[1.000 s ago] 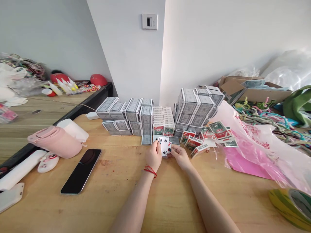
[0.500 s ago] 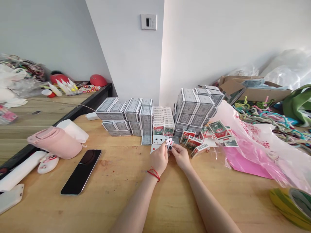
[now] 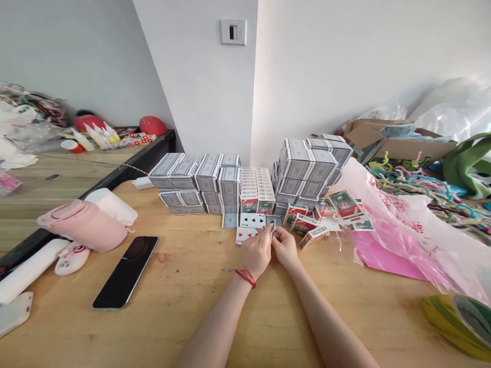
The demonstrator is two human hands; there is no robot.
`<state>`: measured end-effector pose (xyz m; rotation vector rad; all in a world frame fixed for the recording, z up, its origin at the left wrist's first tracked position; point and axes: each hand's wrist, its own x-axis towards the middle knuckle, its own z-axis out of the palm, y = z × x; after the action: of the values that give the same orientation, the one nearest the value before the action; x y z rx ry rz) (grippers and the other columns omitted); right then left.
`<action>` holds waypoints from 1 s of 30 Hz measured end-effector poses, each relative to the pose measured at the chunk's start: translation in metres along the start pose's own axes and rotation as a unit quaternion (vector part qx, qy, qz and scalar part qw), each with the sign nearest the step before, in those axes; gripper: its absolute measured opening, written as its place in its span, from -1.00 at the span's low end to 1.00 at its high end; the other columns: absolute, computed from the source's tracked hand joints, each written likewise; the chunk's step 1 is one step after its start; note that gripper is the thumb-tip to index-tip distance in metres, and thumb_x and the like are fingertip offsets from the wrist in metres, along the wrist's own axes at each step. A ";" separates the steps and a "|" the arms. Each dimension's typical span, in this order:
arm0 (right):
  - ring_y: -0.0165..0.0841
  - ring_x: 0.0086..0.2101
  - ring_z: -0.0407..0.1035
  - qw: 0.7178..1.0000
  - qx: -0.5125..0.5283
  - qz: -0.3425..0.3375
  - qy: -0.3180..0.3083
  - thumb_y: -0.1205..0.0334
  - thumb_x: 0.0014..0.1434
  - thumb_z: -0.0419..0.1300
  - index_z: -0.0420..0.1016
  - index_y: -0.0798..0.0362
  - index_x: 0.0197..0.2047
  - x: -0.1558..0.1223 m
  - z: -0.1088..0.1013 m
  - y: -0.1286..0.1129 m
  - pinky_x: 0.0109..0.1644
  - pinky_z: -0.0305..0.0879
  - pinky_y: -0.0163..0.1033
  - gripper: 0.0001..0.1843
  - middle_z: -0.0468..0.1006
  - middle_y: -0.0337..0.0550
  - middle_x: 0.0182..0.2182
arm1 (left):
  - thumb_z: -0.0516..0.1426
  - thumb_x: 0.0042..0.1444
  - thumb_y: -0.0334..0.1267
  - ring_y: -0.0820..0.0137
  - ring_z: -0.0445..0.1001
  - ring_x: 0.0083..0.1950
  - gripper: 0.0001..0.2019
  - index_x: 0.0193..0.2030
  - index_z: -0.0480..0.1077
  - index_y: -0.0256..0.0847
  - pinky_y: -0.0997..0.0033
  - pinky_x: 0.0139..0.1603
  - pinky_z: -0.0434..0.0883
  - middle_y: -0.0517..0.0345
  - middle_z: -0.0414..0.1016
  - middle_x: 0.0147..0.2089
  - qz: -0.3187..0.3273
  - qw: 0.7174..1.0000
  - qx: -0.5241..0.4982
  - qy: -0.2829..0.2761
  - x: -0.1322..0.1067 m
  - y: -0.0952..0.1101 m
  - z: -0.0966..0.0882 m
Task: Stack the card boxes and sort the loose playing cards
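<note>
My left hand (image 3: 258, 251), with a red string at its wrist, and my right hand (image 3: 286, 248) meet at the middle of the wooden table (image 3: 215, 317). Both pinch a small packet of playing cards (image 3: 272, 228) held edge-on between their fingertips. Two cards lie face up just beyond the left hand: a three of hearts (image 3: 245, 234) and a spade card (image 3: 252, 220). A face-down card (image 3: 230, 220) rests to their left. Behind them stand stacks of grey-backed card decks (image 3: 199, 181) and a taller stack (image 3: 309, 168) on the right.
A black phone (image 3: 125, 271) lies at the left, beside a pink pouch (image 3: 82, 225) and white items. Loose red-and-green card boxes (image 3: 312, 227) sit right of my hands. A pink plastic bag (image 3: 399, 230), coloured cords and cardboard boxes fill the right side. Tape rolls (image 3: 460, 322) sit at the lower right.
The fan of cards I held upright has come down. A heart card and a spade card now lie face up on the table, and my hands have closed over the rest.
</note>
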<state>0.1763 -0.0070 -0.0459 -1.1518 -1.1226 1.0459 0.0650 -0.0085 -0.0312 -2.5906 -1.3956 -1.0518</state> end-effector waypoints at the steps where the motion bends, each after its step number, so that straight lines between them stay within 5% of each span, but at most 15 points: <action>1: -0.27 -0.39 0.43 1.000 0.003 0.003 -0.002 0.14 -0.03 0.19 0.43 0.08 -0.36 0.001 -0.001 0.000 -0.28 0.35 -0.20 -0.80 0.55 -0.10 -0.42 | -0.12 0.19 -0.35 0.45 0.45 -0.43 -0.65 0.12 0.19 -0.23 0.48 -0.43 0.28 0.09 0.52 -0.33 -0.007 1.000 0.003 0.007 0.000 -0.001 0.000; 4: -0.29 -0.36 0.44 0.999 0.032 -0.005 -0.010 0.16 -0.03 0.20 0.43 0.07 -0.36 0.003 -0.004 -0.002 -0.24 0.35 -0.22 -0.83 0.56 -0.12 -0.40 | -0.12 0.19 -0.35 0.46 0.44 -0.50 -0.66 0.10 0.20 -0.24 0.49 -0.49 0.25 0.14 0.51 -0.44 -0.022 1.000 0.013 0.014 -0.001 -0.005 0.000; 10: -0.25 -0.15 0.40 0.996 0.093 -0.012 -0.013 0.18 0.00 0.20 0.35 0.01 -0.03 0.005 -0.005 -0.007 -0.09 0.32 -0.13 -0.58 0.51 -0.07 -0.15 | -0.13 0.18 -0.35 0.43 0.45 -0.46 -0.71 0.02 0.24 -0.23 0.48 -0.52 0.22 0.11 0.51 -0.39 -0.047 0.999 0.024 0.008 -0.001 -0.010 0.004; 16: -0.24 -0.18 0.42 0.995 0.091 -0.013 -0.038 0.17 0.01 0.19 0.40 0.03 -0.08 0.006 -0.007 -0.005 -0.10 0.33 -0.12 -0.63 0.55 -0.07 -0.21 | -0.12 0.18 -0.32 0.37 0.43 -0.50 -0.81 -0.28 0.30 -0.23 0.45 -0.53 0.14 0.11 0.47 -0.51 -0.105 0.993 0.046 -0.001 -0.002 -0.015 0.005; 25: -0.28 -0.34 0.46 0.997 0.073 0.028 -0.017 0.11 -0.01 0.19 0.44 0.09 -0.15 0.006 -0.007 -0.002 -0.29 0.38 -0.21 -0.65 0.58 -0.09 -0.32 | -0.12 0.18 -0.31 0.39 0.42 -0.52 -0.81 -0.36 0.26 -0.23 0.46 -0.57 0.07 0.11 0.44 -0.54 -0.127 0.991 0.045 -0.018 0.001 -0.015 0.003; 30: -0.27 -0.34 0.46 0.999 0.028 0.020 0.015 0.08 -0.04 0.20 0.47 0.11 -0.20 0.005 -0.006 -0.004 -0.29 0.38 -0.22 -0.65 0.58 -0.09 -0.36 | -0.12 0.19 -0.30 0.42 0.39 -0.56 -0.80 -0.29 0.30 -0.23 0.48 -0.57 0.10 0.15 0.42 -0.57 -0.086 0.996 0.029 -0.022 0.001 -0.012 0.001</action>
<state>0.1830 -0.0032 -0.0415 -1.1451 -1.0444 1.0819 0.0571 0.0001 -0.0351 -2.5040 -1.6594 -0.9602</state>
